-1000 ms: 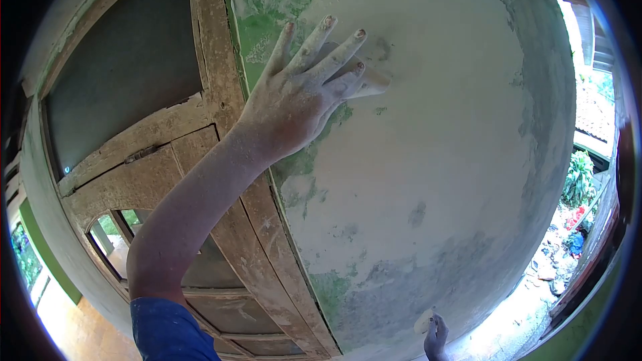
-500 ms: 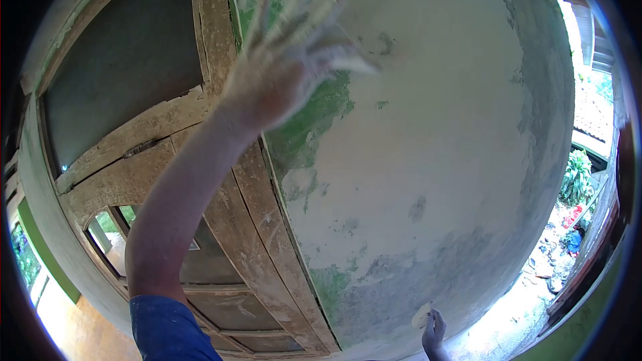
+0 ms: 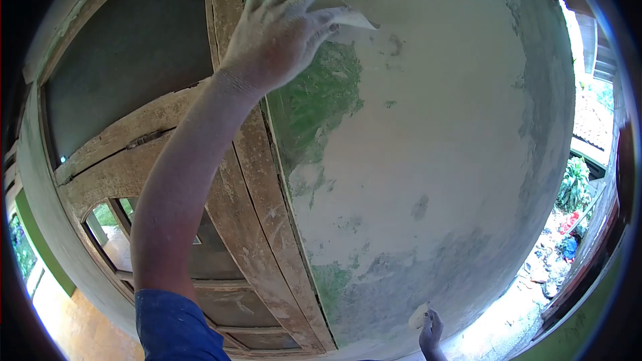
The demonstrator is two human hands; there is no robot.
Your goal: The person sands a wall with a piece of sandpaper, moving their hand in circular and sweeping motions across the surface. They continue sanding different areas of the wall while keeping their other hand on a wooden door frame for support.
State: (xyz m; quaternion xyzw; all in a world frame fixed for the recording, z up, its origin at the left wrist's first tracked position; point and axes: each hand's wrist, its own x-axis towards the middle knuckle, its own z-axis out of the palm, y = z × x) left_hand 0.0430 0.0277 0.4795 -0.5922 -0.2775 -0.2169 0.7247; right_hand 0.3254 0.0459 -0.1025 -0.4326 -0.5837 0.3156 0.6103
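My left hand (image 3: 277, 40), coated in pale dust, is raised against the upper wall (image 3: 435, 134) beside the door frame. Several of its fingers are spread upward, while a small pale sheet (image 3: 358, 20) is pinched at its thumb side and sticks out to the right. Low in the view, my right hand (image 3: 432, 335) grips a roundish pale piece (image 3: 418, 316) in front of the wall's lower part. Patches of green paint (image 3: 317, 100) and grey marks show on the whitish wall surface.
A worn wooden door frame (image 3: 257, 180) with dark panels (image 3: 134, 47) stands on the left, close along my left arm. On the right, past the wall's edge, are a green plant (image 3: 574, 184) and scattered rubble (image 3: 545, 267) in bright light.
My left hand has moved upward with the pale sheet, and its fingertips now reach the top edge of the view. My right hand has barely shifted.
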